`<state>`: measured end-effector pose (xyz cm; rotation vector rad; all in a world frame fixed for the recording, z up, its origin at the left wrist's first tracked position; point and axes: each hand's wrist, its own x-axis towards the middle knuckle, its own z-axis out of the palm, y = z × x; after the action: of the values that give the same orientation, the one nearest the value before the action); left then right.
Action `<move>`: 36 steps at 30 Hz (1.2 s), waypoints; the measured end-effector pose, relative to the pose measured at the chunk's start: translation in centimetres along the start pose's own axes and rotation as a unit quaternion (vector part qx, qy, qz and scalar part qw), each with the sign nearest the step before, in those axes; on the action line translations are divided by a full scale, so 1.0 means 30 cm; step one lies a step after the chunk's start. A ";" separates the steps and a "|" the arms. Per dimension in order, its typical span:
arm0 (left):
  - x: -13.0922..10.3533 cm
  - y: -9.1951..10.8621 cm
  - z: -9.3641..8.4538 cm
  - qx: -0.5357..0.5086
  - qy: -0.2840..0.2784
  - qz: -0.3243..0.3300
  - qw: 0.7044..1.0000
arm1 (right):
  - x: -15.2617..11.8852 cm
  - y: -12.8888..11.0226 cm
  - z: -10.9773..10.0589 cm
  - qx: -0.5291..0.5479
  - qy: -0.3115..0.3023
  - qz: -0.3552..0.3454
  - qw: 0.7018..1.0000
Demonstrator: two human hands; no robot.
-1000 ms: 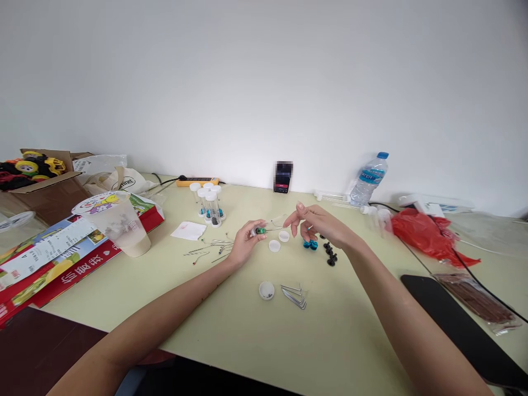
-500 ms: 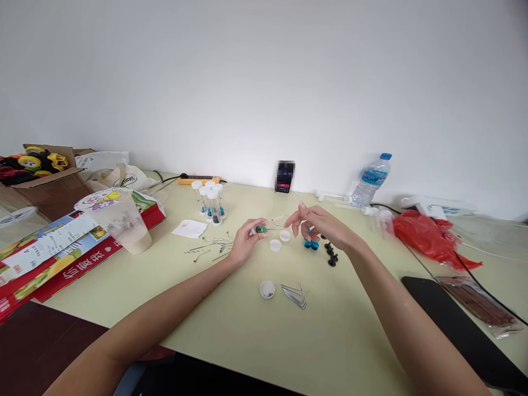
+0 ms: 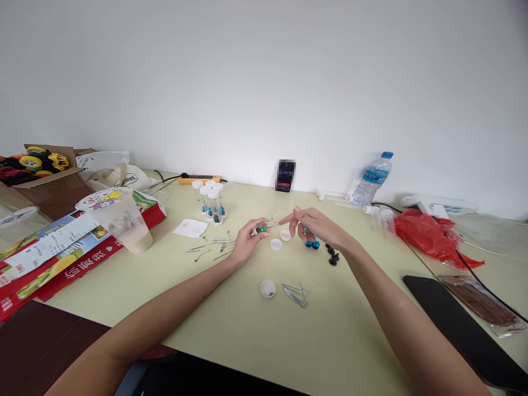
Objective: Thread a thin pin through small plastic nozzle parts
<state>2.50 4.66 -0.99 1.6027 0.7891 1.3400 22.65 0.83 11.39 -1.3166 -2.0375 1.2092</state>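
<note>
My left hand (image 3: 247,240) is closed around a small shiny green part (image 3: 261,229) with a pale end. A thin metal rod (image 3: 272,224) runs from the green part toward my right hand (image 3: 309,223), whose fingertips meet its far end. Whether the rod sits inside the part is too small to tell. Two white round caps (image 3: 276,244) lie below and between the hands. Blue metallic parts (image 3: 312,245) are under my right hand, beside several black parts (image 3: 332,256). Nearer to me are a white cap holding tiny pieces (image 3: 268,289) and several hex keys (image 3: 295,295).
Clear tubes with white caps (image 3: 213,206) stand behind thin metal pieces (image 3: 214,246) and white paper (image 3: 190,227). A drink cup (image 3: 134,228) is at left. A phone (image 3: 285,176) leans on the wall. At right are a water bottle (image 3: 371,179), red bag (image 3: 433,236) and black slab (image 3: 462,330).
My right hand has shifted slightly left toward my left hand, and its fingers have turned. The rod's visible stretch is shorter and tilts more. My left hand has stayed almost still.
</note>
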 end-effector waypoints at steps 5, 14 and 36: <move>-0.001 0.010 0.005 -0.100 0.005 -0.098 0.990 | 0.022 0.015 0.004 0.017 0.167 -0.045 0.985; -0.005 0.026 0.000 -0.112 -0.038 -0.128 0.985 | 0.120 0.238 0.053 -0.281 0.099 0.068 0.952; -0.005 0.002 0.003 -0.038 -0.027 -0.108 0.993 | 0.064 0.122 -0.068 -0.097 0.141 -0.072 0.983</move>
<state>2.55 4.46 -0.99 1.4449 0.8428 1.1536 25.13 4.03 9.21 -1.3165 -2.0379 0.7297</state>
